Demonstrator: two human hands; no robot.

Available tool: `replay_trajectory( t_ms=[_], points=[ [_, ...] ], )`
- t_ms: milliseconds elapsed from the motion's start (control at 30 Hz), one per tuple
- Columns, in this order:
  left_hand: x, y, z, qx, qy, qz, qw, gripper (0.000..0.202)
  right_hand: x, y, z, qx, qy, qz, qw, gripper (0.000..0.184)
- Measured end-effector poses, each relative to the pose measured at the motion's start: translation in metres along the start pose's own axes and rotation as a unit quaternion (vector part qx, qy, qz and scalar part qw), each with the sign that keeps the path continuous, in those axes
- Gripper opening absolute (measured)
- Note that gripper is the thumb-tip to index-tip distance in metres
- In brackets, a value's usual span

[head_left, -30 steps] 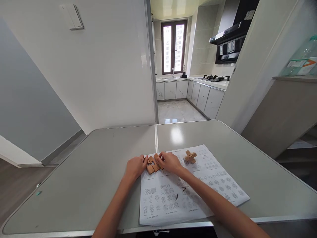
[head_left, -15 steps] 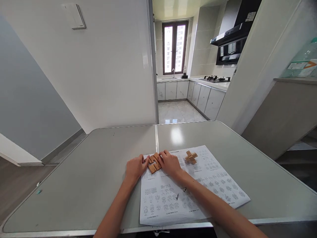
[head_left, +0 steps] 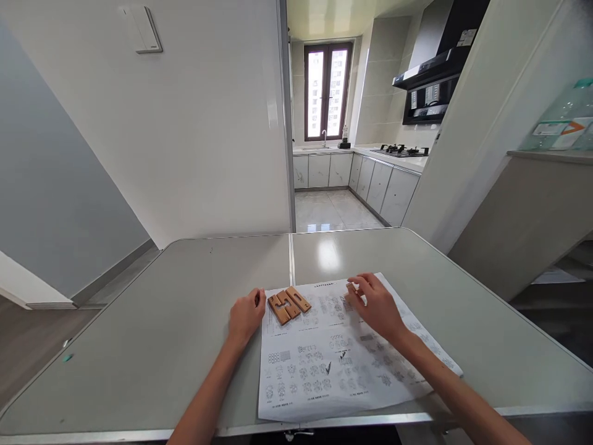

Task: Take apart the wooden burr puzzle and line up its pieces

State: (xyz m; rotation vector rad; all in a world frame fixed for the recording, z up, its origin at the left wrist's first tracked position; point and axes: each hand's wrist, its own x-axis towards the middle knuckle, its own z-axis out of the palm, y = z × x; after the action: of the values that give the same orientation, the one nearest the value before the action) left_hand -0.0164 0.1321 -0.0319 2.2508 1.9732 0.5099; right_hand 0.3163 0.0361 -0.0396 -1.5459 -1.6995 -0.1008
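Observation:
My left hand rests on the table at the paper's left edge, fingers curled in, with nothing visible in it. Just to its right, several flat, notched wooden puzzle pieces lie side by side on the printed instruction sheet. One slotted piece sits at the right end of that group. Over the far right part of the sheet, my right hand has thumb and fingers around the small interlocking wooden cross puzzle, which the fingers mostly cover.
A grey-topped table with a metal rim and a centre seam spans the foreground. A small green bit lies near its left edge. Beyond stand a white wall and kitchen cabinets. Plastic bottles stand on a ledge at right.
My right hand has left the flat wooden pieces and moved right to the cross puzzle. My left hand has drawn slightly left off the pieces, its fingers curling.

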Motion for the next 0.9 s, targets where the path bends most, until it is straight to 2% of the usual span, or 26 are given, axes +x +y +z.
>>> replay_trajectory(
  t_ms=[100, 233, 467, 600, 733, 900],
  points=[
    [0.0, 0.0, 0.0, -0.011, 0.004, 0.001, 1.0, 0.043, -0.005, 0.025, -0.011, 0.001, -0.038, 0.028, 0.999, 0.036],
    [0.0, 0.0, 0.001, -0.025, 0.01, 0.002, 1.0, 0.043, -0.008, 0.048, -0.015, 0.058, -0.108, 0.073, 0.99, 0.037],
    [0.0, -0.002, 0.002, -0.061, 0.028, 0.027, 0.997, 0.042, -0.003, 0.061, -0.007, 0.148, -0.134, 0.112, 0.973, 0.037],
    [-0.001, -0.001, 0.002, -0.102, 0.041, 0.069, 0.992, 0.045, 0.005, 0.05, 0.004, 0.248, -0.11, 0.164, 0.948, 0.04],
    [-0.004, 0.005, 0.0, -0.136, 0.051, 0.128, 0.981, 0.045, 0.021, 0.024, 0.023, 0.39, -0.077, 0.221, 0.891, 0.047],
    [-0.002, 0.02, -0.007, -0.209, 0.042, 0.199, 0.957, 0.034, 0.037, -0.009, 0.044, 0.481, -0.092, 0.204, 0.848, 0.048]
  ],
)
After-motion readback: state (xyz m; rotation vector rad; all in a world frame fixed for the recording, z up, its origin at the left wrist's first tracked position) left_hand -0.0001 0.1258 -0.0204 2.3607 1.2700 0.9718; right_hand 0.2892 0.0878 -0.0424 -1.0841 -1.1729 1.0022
